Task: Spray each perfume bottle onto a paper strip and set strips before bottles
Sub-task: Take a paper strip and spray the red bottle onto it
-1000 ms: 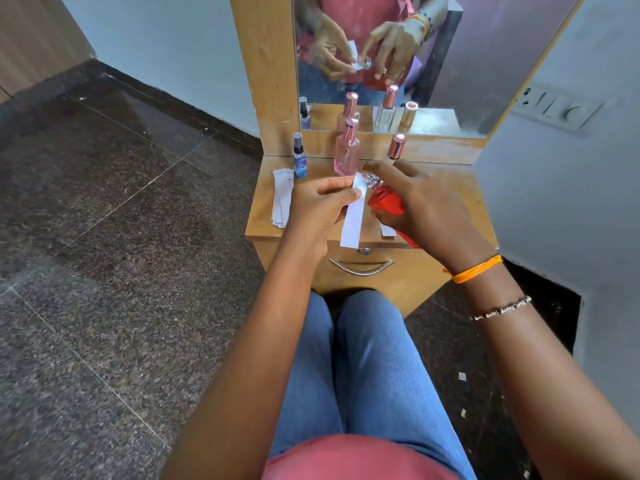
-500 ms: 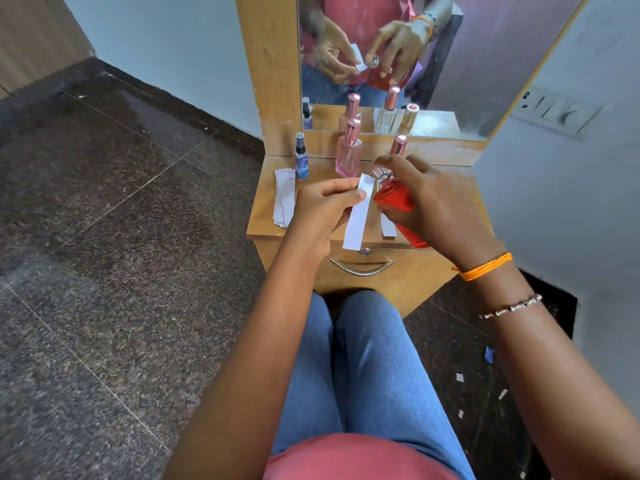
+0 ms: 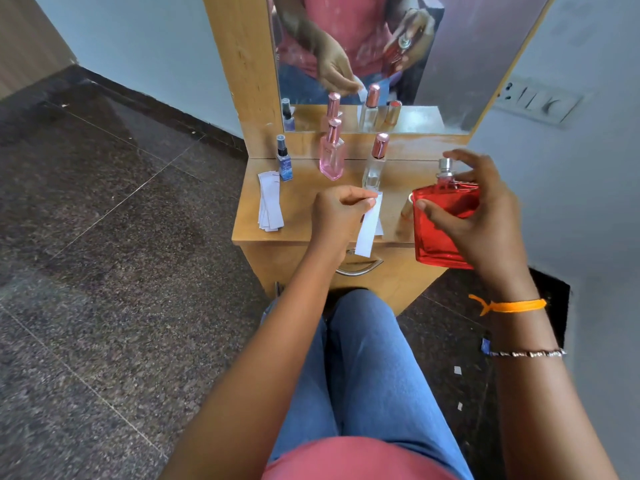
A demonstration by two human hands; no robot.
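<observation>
Head view — red bottle (image 3: 445, 223) has swung right, off strip (image 3: 369, 226).

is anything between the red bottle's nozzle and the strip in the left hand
Nothing visible stands between them. The right hand holds the red bottle off to the right, and the paper strip pinched by the left hand hangs in open air over the table's front edge. The clear bottle stands further back.

From my remote seat I can read no text: the small blue bottle (image 3: 284, 163) at the table's back left corner carries a label too blurred to read.
</observation>
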